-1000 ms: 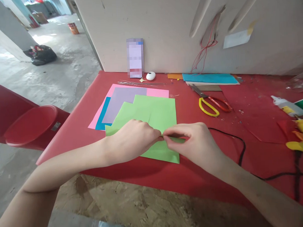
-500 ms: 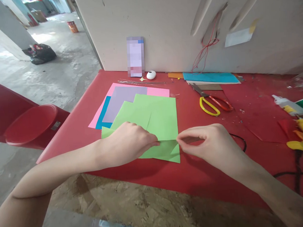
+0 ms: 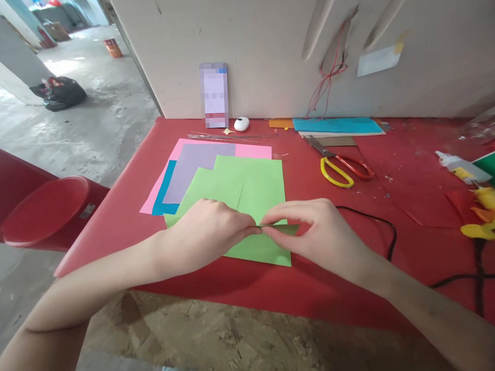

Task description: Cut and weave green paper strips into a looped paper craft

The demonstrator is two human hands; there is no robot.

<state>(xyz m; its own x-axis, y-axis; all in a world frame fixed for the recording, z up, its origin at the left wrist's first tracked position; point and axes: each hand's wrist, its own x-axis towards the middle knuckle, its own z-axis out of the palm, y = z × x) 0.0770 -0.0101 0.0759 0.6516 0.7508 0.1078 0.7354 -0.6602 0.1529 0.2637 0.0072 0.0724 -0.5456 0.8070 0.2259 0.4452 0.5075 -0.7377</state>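
Observation:
My left hand (image 3: 210, 233) is closed in a pinch on a narrow piece of green paper (image 3: 288, 227). My right hand (image 3: 318, 229) pinches the same piece, its thumb and forefinger almost touching the left fingertips. A short end of the piece sticks out to the right, behind my right fingers; the rest is hidden by my hands. Beneath lie light green paper sheets (image 3: 255, 177), with a purple sheet (image 3: 201, 160), a blue sheet (image 3: 164, 196) and a pink sheet (image 3: 252, 152) showing behind them.
Scissors (image 3: 340, 163) with yellow and red handles lie right of the paper, near a black cord (image 3: 384, 224). Farther right are a glue bottle (image 3: 460, 167) and a yellow glue gun (image 3: 490, 215). A phone (image 3: 215, 94) leans on the wall, thin wires (image 3: 225, 137) before it.
My right hand has moved left along the narrow green paper, up to my left fingertips. The paper's end now sticks out past it. The view has shifted slightly.

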